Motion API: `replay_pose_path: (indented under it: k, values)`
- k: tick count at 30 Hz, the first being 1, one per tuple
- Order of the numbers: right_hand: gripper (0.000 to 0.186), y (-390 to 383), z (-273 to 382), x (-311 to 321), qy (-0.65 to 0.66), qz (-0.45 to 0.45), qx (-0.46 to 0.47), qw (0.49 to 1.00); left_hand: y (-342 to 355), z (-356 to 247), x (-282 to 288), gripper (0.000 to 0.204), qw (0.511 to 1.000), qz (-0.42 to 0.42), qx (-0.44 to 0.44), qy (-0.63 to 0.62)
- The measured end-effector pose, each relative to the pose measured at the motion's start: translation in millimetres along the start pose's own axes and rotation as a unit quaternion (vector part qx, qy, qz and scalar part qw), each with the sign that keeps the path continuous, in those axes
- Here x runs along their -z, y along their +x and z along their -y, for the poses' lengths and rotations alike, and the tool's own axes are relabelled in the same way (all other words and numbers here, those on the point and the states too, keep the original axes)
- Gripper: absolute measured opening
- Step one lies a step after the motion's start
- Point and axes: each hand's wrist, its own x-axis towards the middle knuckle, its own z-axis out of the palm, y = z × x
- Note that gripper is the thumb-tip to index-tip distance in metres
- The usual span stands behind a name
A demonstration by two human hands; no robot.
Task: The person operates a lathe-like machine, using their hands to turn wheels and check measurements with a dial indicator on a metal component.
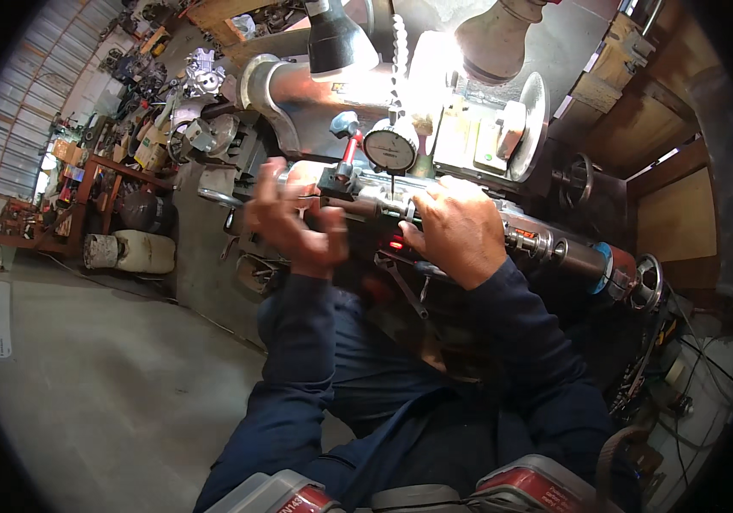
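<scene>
Corrugated metal wall (20,111) and smooth grey floor (127,368) lie well apart from the grip, to its left. Round, white-faced dial gauge (391,147) stands between the hands, beyond the right hand (462,227) and to its left; its thin stem points down at the long, silvery metal assembly (396,190). Assembly's long axis runs left to right, slanting toward the person at its right end. Nearer to the stem: right hand, just right of it. Right grip: fingers bent over the assembly, touching; whether thumb and fingers clamp it, cannot tell. Left hand (294,224): blurred, thumb and fingers spread apart, no object visible in them, just beside the red lever with a blue knob (350,152). Count: gauge, one; assembly, one; such lever, one; lamps beyond the hands, two, one black-hooded (336,43), one pale-hooded (493,44); steel wrench (407,286), one, nearer the person than the right hand and to its left.
</scene>
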Motion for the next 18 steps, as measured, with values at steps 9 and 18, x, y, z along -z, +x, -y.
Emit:
replay_pose_path:
  k: [9, 18]
  values:
    - [0.035, -4.6, 4.4, 5.6, -0.006, 0.028, -0.031, 0.999, -1.3, 147.7, -20.8, 0.042, 0.97, 0.228, 0.007, -0.089]
    - [0.033, -114.1, -52.8, 103.1, 0.065, -0.275, -0.122, 0.951, -6.6, 102.9, -21.3, 0.036, 0.553, 0.154, 0.468, -0.672]
